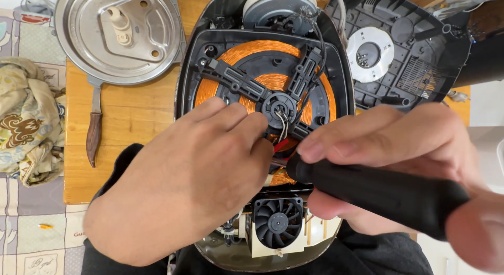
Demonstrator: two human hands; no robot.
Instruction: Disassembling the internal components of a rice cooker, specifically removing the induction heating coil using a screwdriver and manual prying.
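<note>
My left hand [184, 186] lies palm-down across the lower half of an opened cooker base [262, 123], fingers curled close together, their tips at the black hub [279, 108] in the middle of the orange copper coil [252, 52]. Whether those fingertips pinch anything I cannot tell; the thin wires [282, 129] run down from the hub right beside them.

My right hand [399, 159], coming in from 3 o'clock, is wrapped tight round the black handle of a screwdriver [378, 193], thumb laid along the top. Its working end is hidden behind my left hand, near the hub.

The step in hand looks like work on a fastening or wire joint at the coil's centre, with the tool tip seated or close to it. The next move, I judge, calls for a steady left hand on the base and a straight push so the tip does not slip onto the windings or the wires.

At 6 o'clock of the coil sits a small black fan [278, 221]. At 1 o'clock lies the removed black bottom cover [404, 49]; at 11 o'clock a round metal plate [119, 33], with a wooden-handled knife [94, 129] below it on the wooden board [136, 112]. A crumpled cloth [26, 123] lies at 9 o'clock.
</note>
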